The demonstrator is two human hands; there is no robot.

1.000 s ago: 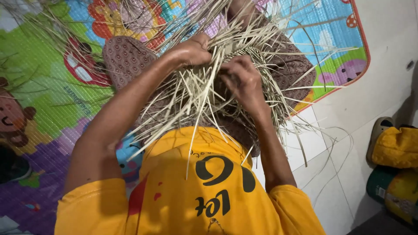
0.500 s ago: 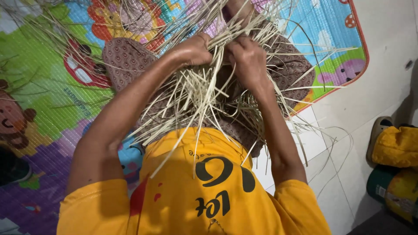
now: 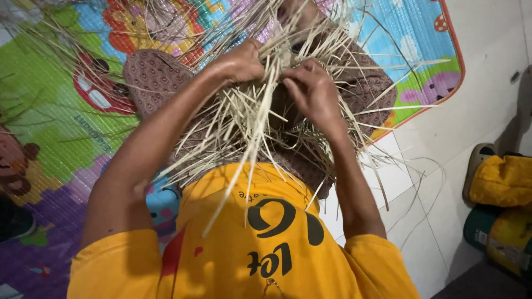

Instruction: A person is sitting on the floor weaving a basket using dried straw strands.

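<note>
The light is soft and even, rather bright, with no hard glare. Under the straw strips (image 3: 249, 127) the lap lies in dim shadow. The play mat (image 3: 66, 127) looks clear and colourful. The bottom right corner is dark. The wide lens bends the edges, and thin strip tips look slightly blurred.

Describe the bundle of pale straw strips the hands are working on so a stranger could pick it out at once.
Start at the colourful cartoon play mat covering the floor, then find the person's lap in brown patterned cloth. Above it, the left hand and right hand grip the straw bundle. Unlike the loose strands scattered over the mat, it is a dense, pale fan of strips.
</note>
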